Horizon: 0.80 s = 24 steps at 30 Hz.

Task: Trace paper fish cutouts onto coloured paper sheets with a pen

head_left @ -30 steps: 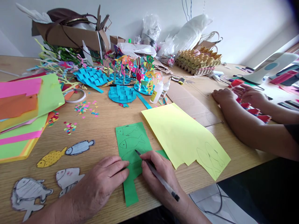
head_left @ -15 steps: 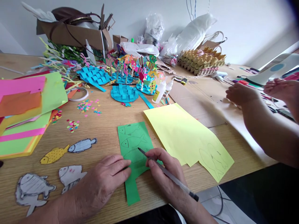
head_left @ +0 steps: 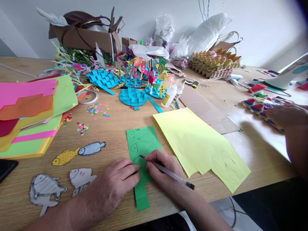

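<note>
the person at the counter [head_left: 113, 134] has a narrow piece of green paper [head_left: 143, 179] lying flat close to the near edge, between both hands. the left hand [head_left: 117, 183] rests palm down over its left side, the fingers loosely bent and close together, laid on the paper and not closed around anything. the right hand [head_left: 166, 165] has its fingers pinched around a clear pen [head_left: 174, 176] with a dark end, slanting up and away so that its tip is at the green paper, just below a pencil-thin outline of a fish; another fish is drawn above that one. to the right, near the green paper, i see a large yellow sheet [head_left: 197, 141] with more fish outlines in its near corner. to the left lie a spotted yellow fish [head_left: 65, 157] and a pale blue fish [head_left: 91, 149], touching or nearly so, and closer in are white paper fish [head_left: 47, 186], some partly overlapping. a stack of coloured paper [head_left: 31, 112] sits farther left, with bits of confetti [head_left: 83, 128] beside it. beyond, blue woven discs [head_left: 133, 97] stand near two glue bottles [head_left: 169, 96], and egg cartons [head_left: 214, 64] are piled toward the wall. at the far right a co-worker's hand [head_left: 286, 115] is over a row of painted cups [head_left: 257, 107]; i cannot tell how those fingers are set.
</note>
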Tool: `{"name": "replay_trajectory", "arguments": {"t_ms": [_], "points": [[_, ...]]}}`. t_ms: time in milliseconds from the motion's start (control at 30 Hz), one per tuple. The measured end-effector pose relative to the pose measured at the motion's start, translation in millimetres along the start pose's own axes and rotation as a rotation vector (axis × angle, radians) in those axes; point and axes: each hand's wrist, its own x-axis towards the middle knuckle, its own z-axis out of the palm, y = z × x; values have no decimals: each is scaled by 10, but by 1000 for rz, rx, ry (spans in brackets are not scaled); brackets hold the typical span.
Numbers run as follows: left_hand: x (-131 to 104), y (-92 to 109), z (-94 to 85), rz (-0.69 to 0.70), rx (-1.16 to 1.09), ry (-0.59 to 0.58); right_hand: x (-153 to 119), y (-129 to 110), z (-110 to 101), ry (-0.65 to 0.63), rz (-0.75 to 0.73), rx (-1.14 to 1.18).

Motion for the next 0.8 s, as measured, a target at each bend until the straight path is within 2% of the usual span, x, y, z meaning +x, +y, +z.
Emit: {"name": "replay_trajectory", "arguments": {"t_ms": [800], "points": [[51,14,-28,-33,-47,-3,1,-41,-7,-16,-50,-96]]}}
